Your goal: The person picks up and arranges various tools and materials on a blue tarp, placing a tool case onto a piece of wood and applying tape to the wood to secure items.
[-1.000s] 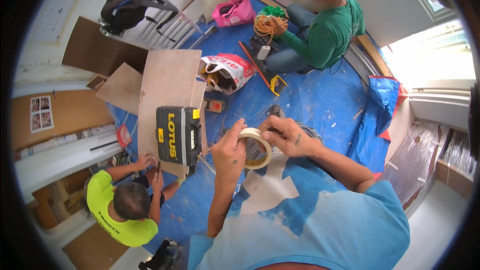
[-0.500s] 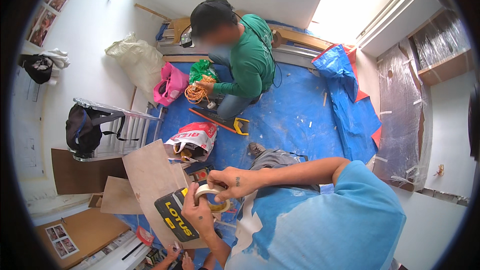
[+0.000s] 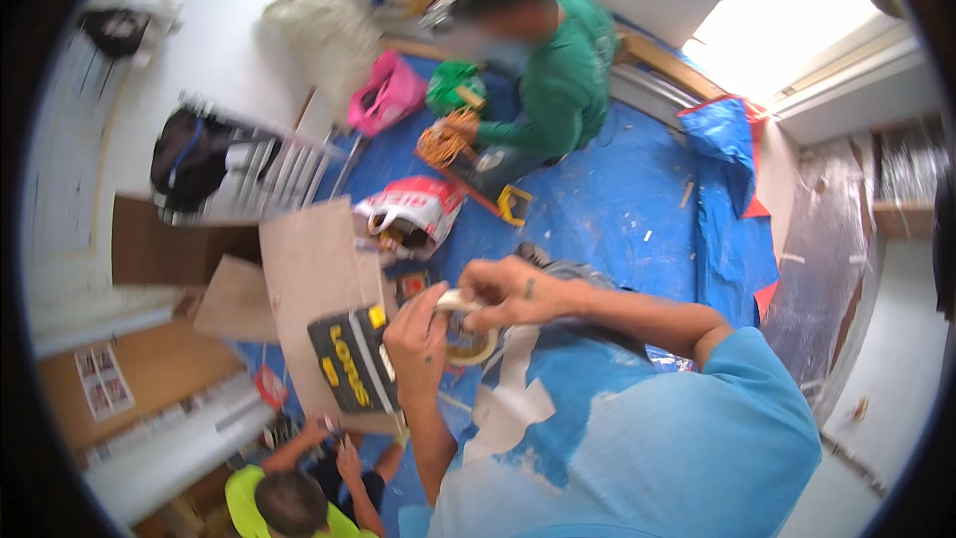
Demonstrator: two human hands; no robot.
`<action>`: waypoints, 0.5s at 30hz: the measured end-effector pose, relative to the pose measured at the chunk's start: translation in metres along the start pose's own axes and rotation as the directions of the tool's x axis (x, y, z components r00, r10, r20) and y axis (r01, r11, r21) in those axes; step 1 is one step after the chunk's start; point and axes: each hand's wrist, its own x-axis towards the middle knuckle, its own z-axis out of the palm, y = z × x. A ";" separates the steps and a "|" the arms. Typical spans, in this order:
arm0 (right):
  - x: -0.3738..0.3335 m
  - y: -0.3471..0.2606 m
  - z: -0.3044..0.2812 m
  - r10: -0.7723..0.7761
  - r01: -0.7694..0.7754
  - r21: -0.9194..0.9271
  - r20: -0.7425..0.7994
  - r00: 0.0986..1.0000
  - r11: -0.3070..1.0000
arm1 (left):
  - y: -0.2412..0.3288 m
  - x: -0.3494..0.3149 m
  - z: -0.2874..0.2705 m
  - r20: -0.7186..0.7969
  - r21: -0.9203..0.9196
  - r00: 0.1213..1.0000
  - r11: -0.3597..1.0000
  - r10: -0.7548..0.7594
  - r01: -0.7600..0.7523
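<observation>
A roll of cream masking tape (image 3: pixel 480 353) is held up in front of my blue shirt (image 3: pixel 657 418). My left hand (image 3: pixel 415 337) is closed around its left side. From the right, the fingers of my right hand (image 3: pixel 513 293) pinch its upper edge. Blur hides whether a tape end is lifted. Below and left of my left hand, a black case with yellow lettering (image 3: pixel 351 364) lies on a pale wooden board (image 3: pixel 314 239). A ragged whitish piece (image 3: pixel 510 406) shows at my shirt front; I cannot tell what it is.
A co-worker in green (image 3: pixel 568 80) crouches ahead, holding a coiled orange cord (image 3: pixel 443 142). Another in a lime-yellow top (image 3: pixel 249 498) works at the lower left. Bags, including a white-and-red one (image 3: pixel 423 214), and a yellow-handled saw (image 3: pixel 514 205) lie on blue sheeting (image 3: pixel 597 209). A stepladder (image 3: pixel 244 174) stands left.
My view has shifted, so the room appears moved and the lime-yellow co-worker's head and top now show. Both hands stay on the tape roll, with the right fingers bent over its upper edge.
</observation>
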 end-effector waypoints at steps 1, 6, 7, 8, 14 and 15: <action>-0.003 0.004 0.004 0.024 -0.026 0.080 0.026 0.999 0.996 | -0.001 0.000 -0.003 0.061 -0.063 0.997 0.996 -0.056 0.060; -0.003 0.021 0.019 0.158 -0.212 0.332 0.180 0.971 0.919 | -0.012 -0.014 -0.013 0.156 -0.094 0.988 0.995 -0.020 0.035; -0.003 0.032 0.021 0.149 -0.205 0.344 0.183 0.972 0.916 | -0.015 -0.018 -0.012 0.155 -0.080 0.988 0.996 -0.011 0.024; -0.002 0.030 0.020 0.171 -0.234 0.336 0.207 0.963 0.912 | -0.016 -0.023 -0.011 0.140 -0.089 0.989 0.994 -0.046 0.059; 0.008 0.021 0.026 0.240 -0.305 0.260 0.255 0.937 0.916 | -0.022 -0.046 -0.008 0.025 -0.119 0.992 0.985 -0.122 0.124; 0.010 0.021 0.026 0.253 -0.317 0.227 0.270 0.929 0.921 | -0.023 -0.051 -0.007 0.020 -0.117 0.989 0.982 -0.146 0.148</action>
